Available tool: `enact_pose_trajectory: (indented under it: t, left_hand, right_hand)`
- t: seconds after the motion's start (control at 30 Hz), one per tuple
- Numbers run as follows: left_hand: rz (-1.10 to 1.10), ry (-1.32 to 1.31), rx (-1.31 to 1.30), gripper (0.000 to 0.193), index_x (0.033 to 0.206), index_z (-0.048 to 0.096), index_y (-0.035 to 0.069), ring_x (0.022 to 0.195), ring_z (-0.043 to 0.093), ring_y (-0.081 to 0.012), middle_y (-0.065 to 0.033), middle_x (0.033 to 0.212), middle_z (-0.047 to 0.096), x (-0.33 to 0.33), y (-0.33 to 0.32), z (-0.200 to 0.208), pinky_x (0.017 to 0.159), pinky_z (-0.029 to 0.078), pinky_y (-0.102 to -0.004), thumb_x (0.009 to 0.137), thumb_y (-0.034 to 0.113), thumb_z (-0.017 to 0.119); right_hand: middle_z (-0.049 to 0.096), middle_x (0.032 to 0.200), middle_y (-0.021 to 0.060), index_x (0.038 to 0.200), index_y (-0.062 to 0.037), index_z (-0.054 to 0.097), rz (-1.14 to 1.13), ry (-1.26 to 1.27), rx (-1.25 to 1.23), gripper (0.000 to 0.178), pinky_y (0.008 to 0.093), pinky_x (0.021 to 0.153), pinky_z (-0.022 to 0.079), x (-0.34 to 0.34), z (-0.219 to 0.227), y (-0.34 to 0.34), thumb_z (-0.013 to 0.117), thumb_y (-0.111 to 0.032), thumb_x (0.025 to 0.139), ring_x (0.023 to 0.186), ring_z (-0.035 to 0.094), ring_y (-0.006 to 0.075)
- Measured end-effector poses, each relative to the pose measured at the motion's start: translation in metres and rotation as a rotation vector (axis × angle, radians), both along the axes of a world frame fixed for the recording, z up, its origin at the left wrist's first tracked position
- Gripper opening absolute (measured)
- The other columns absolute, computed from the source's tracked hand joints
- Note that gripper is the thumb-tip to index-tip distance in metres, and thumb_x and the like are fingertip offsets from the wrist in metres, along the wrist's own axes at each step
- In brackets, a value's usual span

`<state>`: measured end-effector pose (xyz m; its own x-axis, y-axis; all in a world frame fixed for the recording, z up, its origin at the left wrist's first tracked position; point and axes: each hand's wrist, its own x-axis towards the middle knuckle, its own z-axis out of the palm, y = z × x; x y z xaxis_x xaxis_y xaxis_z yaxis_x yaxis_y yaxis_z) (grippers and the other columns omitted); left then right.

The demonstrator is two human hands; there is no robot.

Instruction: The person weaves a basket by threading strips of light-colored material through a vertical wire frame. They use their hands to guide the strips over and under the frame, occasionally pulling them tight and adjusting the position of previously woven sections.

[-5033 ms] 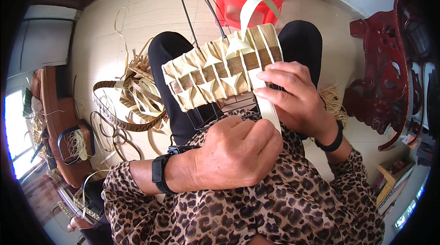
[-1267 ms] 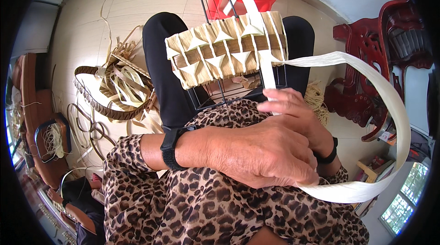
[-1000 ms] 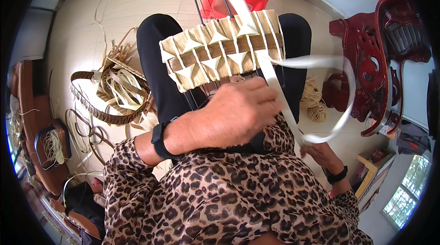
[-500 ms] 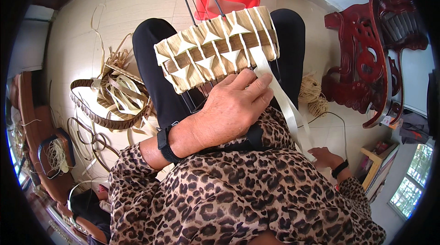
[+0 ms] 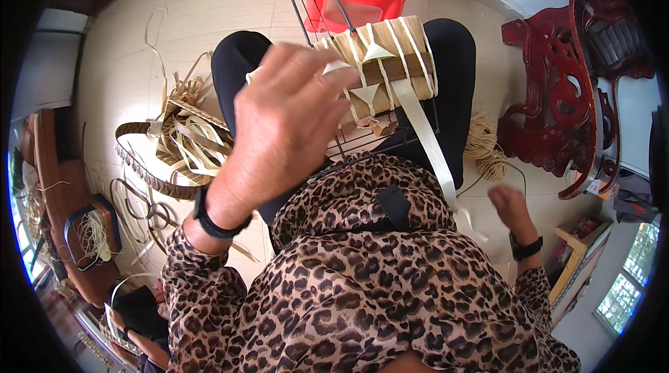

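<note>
A pale woven panel (image 5: pixel 411 59) with white cords, a brown band and folded triangles wraps a black wire frame (image 5: pixel 341 143) on my lap. My left hand (image 5: pixel 279 118) is raised over the panel's left part and hides it; its fingers are loosely stretched and slightly blurred, with nothing seen in them. From the panel a flat cream strip (image 5: pixel 428 139) runs down to the right, across my thigh. To the right of the strip's lower end, my right hand (image 5: pixel 512 212) is held up with curled fingers. Whether it holds anything is hidden.
A red plastic stool (image 5: pixel 362 3) stands beyond my knees. Loose strips (image 5: pixel 181 150) lie on the floor at left, and a cord bundle (image 5: pixel 484 146) at right. Carved dark-red wooden furniture (image 5: pixel 550 101) stands far right. Another person's arm (image 5: pixel 143 345) shows at lower left.
My left hand has lifted off the panel's lower edge and moved up and left. My right hand has risen from near the strip's end. The panel has shifted slightly right.
</note>
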<state>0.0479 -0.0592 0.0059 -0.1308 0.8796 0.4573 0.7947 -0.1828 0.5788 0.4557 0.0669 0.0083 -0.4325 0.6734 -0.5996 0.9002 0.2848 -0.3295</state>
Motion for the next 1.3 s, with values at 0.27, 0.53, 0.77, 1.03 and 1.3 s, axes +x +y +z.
enact_pose_trajectory:
  t: [0.27, 0.53, 0.77, 1.03, 1.3]
  left_hand:
    - [0.022, 0.283, -0.199, 0.081, 0.135, 0.042, 0.007, 0.123, 0.043, -0.0354, -0.0179, 0.138, 0.04, -0.023, 0.008, -0.01, 0.096, 0.044, -0.0447, 0.066, 0.024, 0.079]
    - [-0.123, 0.05, -0.312, 0.082, 0.136, 0.04, 0.005, 0.119, 0.048, -0.0341, -0.0195, 0.135, 0.042, -0.022, 0.014, -0.009, 0.096, 0.046, -0.0413, 0.066, 0.026, 0.079]
    - [0.001, -0.219, -0.268, 0.081, 0.134, 0.045, 0.011, 0.12, 0.048, -0.0305, -0.0153, 0.135, 0.045, -0.039, -0.014, 0.001, 0.093, 0.047, -0.0406, 0.063, 0.021, 0.081]
    - [0.238, -0.274, -0.271, 0.064, 0.118, 0.057, 0.004, 0.131, 0.035, -0.0354, -0.0161, 0.137, 0.041, -0.012, -0.046, -0.025, 0.103, 0.038, -0.0466, 0.062, 0.023, 0.081]
    - [0.248, -0.283, -0.198, 0.057, 0.113, 0.057, 0.002, 0.123, 0.042, -0.0349, -0.0168, 0.13, 0.047, -0.005, -0.044, -0.025, 0.098, 0.04, -0.0438, 0.062, 0.014, 0.079]
  right_hand:
    - [0.053, 0.063, 0.0057, 0.072, -0.0034, 0.055, 0.168, 0.614, 0.401, 0.024, 0.032, 0.048, 0.041, -0.197, 0.014, -0.014, 0.071, -0.02, 0.077, 0.053, 0.052, 0.0182]
    - [0.049, 0.068, 0.0076, 0.068, -0.0039, 0.058, 0.262, 0.64, 0.467, 0.021, 0.0358, 0.056, 0.041, -0.215, 0.011, -0.016, 0.073, -0.017, 0.074, 0.065, 0.051, 0.0242]
    - [0.046, 0.065, 0.0088, 0.069, 0.0008, 0.054, 0.143, 0.666, 0.23, 0.021, 0.0339, 0.053, 0.036, -0.204, 0.016, -0.006, 0.068, -0.011, 0.079, 0.058, 0.044, 0.0225]
    - [0.044, 0.064, 0.0085, 0.067, 0.0018, 0.05, 0.198, 0.627, 0.214, 0.025, 0.0331, 0.054, 0.035, -0.201, 0.021, -0.002, 0.066, -0.01, 0.081, 0.059, 0.043, 0.0215]
    - [0.044, 0.064, 0.0094, 0.067, 0.0013, 0.05, 0.203, 0.628, 0.257, 0.024, 0.0337, 0.053, 0.035, -0.203, 0.025, -0.001, 0.065, -0.009, 0.081, 0.059, 0.044, 0.0221]
